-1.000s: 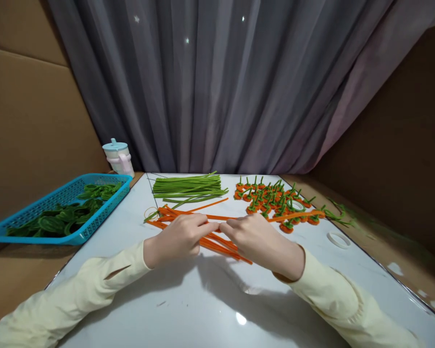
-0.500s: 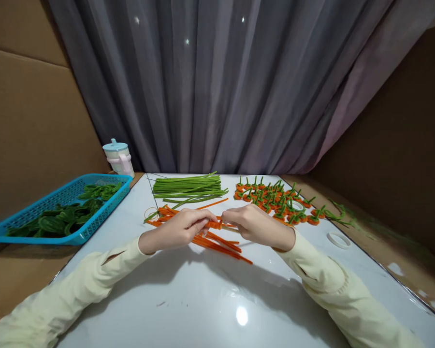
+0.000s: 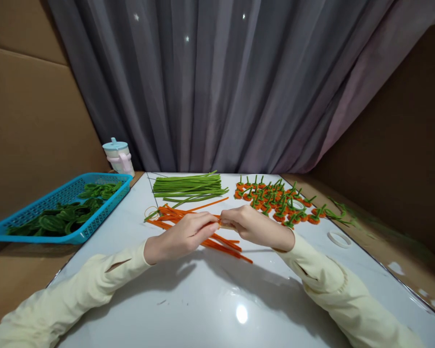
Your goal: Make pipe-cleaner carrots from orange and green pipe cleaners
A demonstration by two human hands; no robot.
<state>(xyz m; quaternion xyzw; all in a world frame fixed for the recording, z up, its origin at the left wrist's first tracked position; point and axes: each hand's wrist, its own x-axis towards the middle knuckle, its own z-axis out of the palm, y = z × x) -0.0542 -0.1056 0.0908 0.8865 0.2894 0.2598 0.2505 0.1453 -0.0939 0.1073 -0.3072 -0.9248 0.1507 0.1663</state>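
My left hand [image 3: 188, 234] and my right hand [image 3: 252, 226] meet over the middle of the table, fingertips closed together. Between them is an orange pipe cleaner [image 3: 220, 223], mostly hidden by the fingers. Both hands pinch it, the right one also against a thin tan strip that I cannot make out well. Loose orange pipe cleaners [image 3: 223, 246] lie under and beside my left hand. Behind them rests a pile of straight green pipe cleaners [image 3: 188, 185]. Small orange pumpkin-like pieces with green stems [image 3: 275, 198] stand in a group beyond my right hand.
A blue basket [image 3: 81, 237] holding curled green pieces [image 3: 58, 220] sits at the left. Behind it stands a cup with a light blue lid [image 3: 119, 155]. A white ring [image 3: 339, 239] lies at the right of the white table [image 3: 188, 309]. Cardboard walls and a grey curtain [image 3: 210, 87] enclose the space.
My left hand has shifted right, its fingers now closing over the orange piece that showed between the hands. My right hand has hardly moved.
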